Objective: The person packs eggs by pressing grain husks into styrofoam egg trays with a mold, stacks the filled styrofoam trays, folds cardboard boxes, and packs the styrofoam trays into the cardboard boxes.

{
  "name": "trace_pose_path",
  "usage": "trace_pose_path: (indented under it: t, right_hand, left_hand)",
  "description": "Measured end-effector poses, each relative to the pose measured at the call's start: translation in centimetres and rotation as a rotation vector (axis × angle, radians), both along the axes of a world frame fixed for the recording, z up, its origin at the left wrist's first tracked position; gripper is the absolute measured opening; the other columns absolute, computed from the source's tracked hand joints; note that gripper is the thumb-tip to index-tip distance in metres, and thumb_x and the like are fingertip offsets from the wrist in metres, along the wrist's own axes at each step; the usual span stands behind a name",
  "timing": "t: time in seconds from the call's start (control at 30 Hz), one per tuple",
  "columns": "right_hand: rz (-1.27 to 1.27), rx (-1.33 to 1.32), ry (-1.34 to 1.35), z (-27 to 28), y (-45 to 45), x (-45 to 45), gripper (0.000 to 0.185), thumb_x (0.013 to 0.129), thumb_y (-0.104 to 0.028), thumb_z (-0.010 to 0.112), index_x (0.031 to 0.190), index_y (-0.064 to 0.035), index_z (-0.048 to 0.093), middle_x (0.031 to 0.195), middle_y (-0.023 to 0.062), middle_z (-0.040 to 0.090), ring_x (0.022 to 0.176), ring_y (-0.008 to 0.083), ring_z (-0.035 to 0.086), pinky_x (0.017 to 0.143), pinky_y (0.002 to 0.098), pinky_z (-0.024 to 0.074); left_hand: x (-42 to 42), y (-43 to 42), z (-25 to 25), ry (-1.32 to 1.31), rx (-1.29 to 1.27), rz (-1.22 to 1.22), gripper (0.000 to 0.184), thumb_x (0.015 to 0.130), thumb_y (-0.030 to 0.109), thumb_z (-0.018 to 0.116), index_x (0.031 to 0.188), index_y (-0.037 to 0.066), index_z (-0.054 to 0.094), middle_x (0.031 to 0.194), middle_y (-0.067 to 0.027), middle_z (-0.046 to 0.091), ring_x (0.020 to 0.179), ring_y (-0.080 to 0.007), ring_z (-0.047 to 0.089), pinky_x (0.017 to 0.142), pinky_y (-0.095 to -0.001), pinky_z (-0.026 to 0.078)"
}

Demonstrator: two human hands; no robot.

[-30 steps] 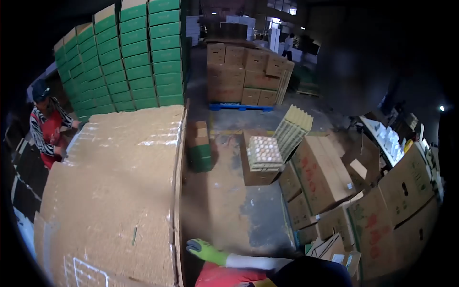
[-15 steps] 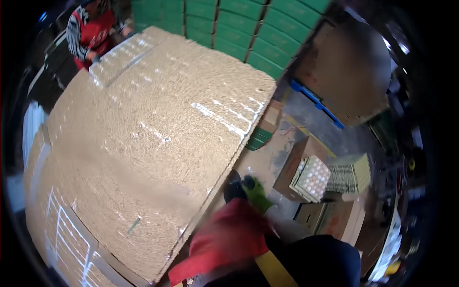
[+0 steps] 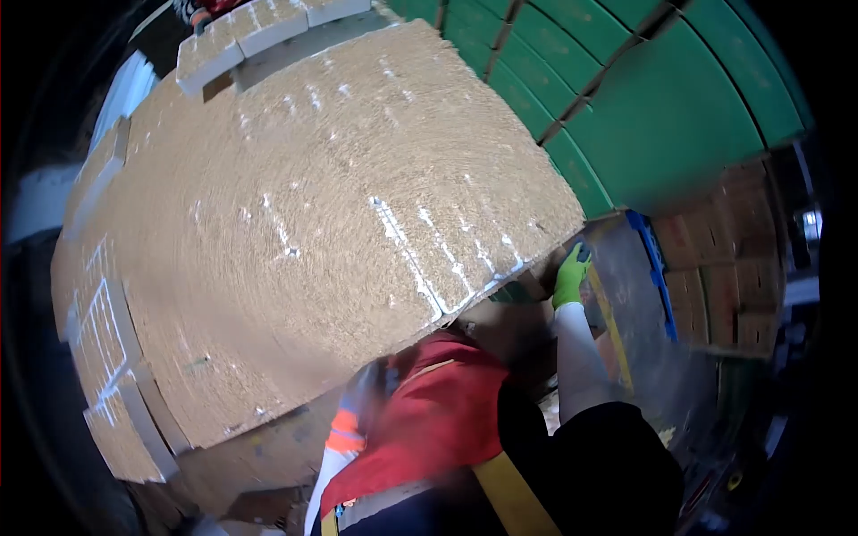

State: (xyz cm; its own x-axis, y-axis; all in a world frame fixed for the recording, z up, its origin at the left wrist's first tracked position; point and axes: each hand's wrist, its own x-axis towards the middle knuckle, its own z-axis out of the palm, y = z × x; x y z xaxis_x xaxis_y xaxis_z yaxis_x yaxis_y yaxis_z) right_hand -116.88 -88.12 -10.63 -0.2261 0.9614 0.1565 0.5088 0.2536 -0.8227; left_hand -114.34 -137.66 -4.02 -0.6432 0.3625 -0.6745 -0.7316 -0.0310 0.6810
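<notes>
A broad tan, rough-textured surface (image 3: 295, 196) with white streaks fills the left and middle. Just off its right corner is my right hand (image 3: 572, 272), in a green glove with dark fingertips. Its fingers are loosely bent and apart, and nothing shows in them. My left hand (image 3: 380, 375) is blurred at the surface's near edge, below a sleeve with an orange band; its fingers cannot be made out. Block-like pieces with pale sides (image 3: 273, 34) line the far edge, and a similar piece (image 3: 130, 429) sits at the lower left.
Stacked green boxes (image 3: 679, 116) rise beyond the right corner. Brown cartons (image 3: 715, 259) stand by a blue pallet (image 3: 652, 272) at the right. A yellow line (image 3: 609, 326) crosses the floor. Part of another person's sleeve and hand (image 3: 198, 16) shows at the top left.
The view has turned and moved nearer the surface's right corner. My right hand has gone from low beside the surface to that corner. My left arm has come into view.
</notes>
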Motion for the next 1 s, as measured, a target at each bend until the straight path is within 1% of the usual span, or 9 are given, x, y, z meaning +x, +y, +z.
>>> trace_pose_path:
  t: [0.13, 0.3, 0.4, 0.5, 0.67, 0.77, 0.9, 0.97, 1.0]
  right_hand:
    - [0.071, -0.139, -0.216, 2.0, -2.0, -3.4, 0.058, 0.094, -0.042, 0.043, 0.132, 0.0024, 0.040, 0.133, 0.0265, 0.041, 0.120, 0.0377, 0.043, 0.099, 0.0411, 0.0360]
    - [0.079, -0.448, 0.350, 3.1, -6.0, -5.7, 0.064, 0.096, -0.040, 0.041, 0.144, -0.0033, 0.019, 0.148, 0.0227, 0.015, 0.136, 0.0325, 0.021, 0.109, 0.0391, 0.0263]
    - [0.302, -0.539, -0.135, 9.6, -6.8, -5.3, 0.067, 0.096, -0.041, 0.041, 0.146, -0.0073, 0.012, 0.149, 0.0192, 0.016, 0.132, 0.0322, 0.030, 0.108, 0.0401, 0.0284]
    - [0.128, -0.468, 0.801, 9.9, -9.1, -6.4, 0.065, 0.094, -0.031, 0.049, 0.146, -0.0124, 0.014, 0.144, 0.0125, 0.028, 0.125, 0.0294, 0.039, 0.102, 0.0418, 0.0378]
    - [0.277, -0.771, 1.039, 7.5, -6.8, -5.8, 0.064, 0.086, -0.025, 0.063, 0.139, -0.0093, 0.032, 0.135, 0.0150, 0.042, 0.109, 0.0332, 0.053, 0.089, 0.0485, 0.0495]
    - [0.220, -1.077, 0.794, 11.6, -8.9, -4.9, 0.066, 0.086, -0.039, 0.059, 0.138, -0.0068, 0.034, 0.136, 0.0154, 0.041, 0.116, 0.0335, 0.049, 0.097, 0.0487, 0.0423]
    - [0.491, -1.238, 0.644, 3.0, -3.7, -3.2, 0.071, 0.087, -0.048, 0.054, 0.139, -0.0056, 0.032, 0.142, 0.0163, 0.035, 0.123, 0.0339, 0.041, 0.104, 0.0482, 0.0336]
    - [0.484, -1.168, 0.554, 3.9, -5.0, -4.3, 0.072, 0.088, -0.050, 0.052, 0.141, -0.0067, 0.030, 0.143, 0.0157, 0.033, 0.124, 0.0346, 0.041, 0.103, 0.0488, 0.0347]
    - [0.492, -1.244, 0.525, 7.3, -6.0, -4.3, 0.072, 0.088, -0.050, 0.052, 0.141, -0.0078, 0.030, 0.143, 0.0153, 0.033, 0.124, 0.0347, 0.041, 0.101, 0.0491, 0.0377]
  left_hand:
    - [-2.2, 7.9, 5.6, -0.452, 0.322, 0.479, 0.037, 0.095, 0.031, 0.047, 0.112, -0.001, 0.053, 0.101, -0.0141, 0.063, 0.092, -0.0239, 0.060, 0.083, -0.0332, 0.049]
    - [-2.1, 9.8, 2.7, -0.335, 0.414, 0.600, 0.023, 0.091, 0.019, 0.055, 0.109, 0.006, 0.050, 0.114, -0.0193, 0.060, 0.099, -0.0262, 0.060, 0.086, -0.0334, 0.049]
    - [-2.5, 10.8, 4.4, -0.256, 0.536, 0.617, 0.026, 0.088, 0.016, 0.060, 0.107, 0.001, 0.050, 0.107, -0.0195, 0.062, 0.098, -0.0243, 0.060, 0.086, -0.0295, 0.048]
    - [-1.5, 9.8, 4.0, -0.562, 0.588, 0.931, 0.035, 0.085, 0.024, 0.064, 0.104, -0.004, 0.056, 0.105, -0.0187, 0.063, 0.095, -0.0251, 0.062, 0.085, -0.0320, 0.051]
    - [-0.9, 10.1, 3.9, -0.723, 0.962, 0.891, 0.048, 0.083, 0.036, 0.066, 0.109, -0.003, 0.056, 0.101, -0.0173, 0.063, 0.087, -0.0233, 0.063, 0.075, -0.0288, 0.054]
    - [-1.1, 11.1, 0.0, -0.462, 0.833, 0.778, 0.051, 0.083, 0.044, 0.064, 0.107, 0.000, 0.057, 0.094, -0.0104, 0.065, 0.074, -0.0212, 0.062, 0.065, -0.0292, 0.053]
    - [-0.2, 12.3, -4.6, -0.094, 0.381, 0.624, 0.051, 0.085, 0.046, 0.061, 0.112, 0.004, 0.055, 0.087, -0.0067, 0.061, 0.069, -0.0177, 0.057, 0.067, -0.0309, 0.051]
    - [-1.4, 15.1, 0.9, -0.057, 0.105, 0.836, 0.050, 0.086, 0.044, 0.060, 0.121, 0.009, 0.052, 0.099, -0.0043, 0.057, 0.076, -0.0159, 0.055, 0.072, -0.0323, 0.049]
    - [-2.5, 15.4, 1.0, -0.183, 0.346, 0.914, 0.052, 0.086, 0.040, 0.060, 0.128, 0.011, 0.048, 0.114, -0.0040, 0.053, 0.088, -0.0170, 0.056, 0.078, -0.0337, 0.049]
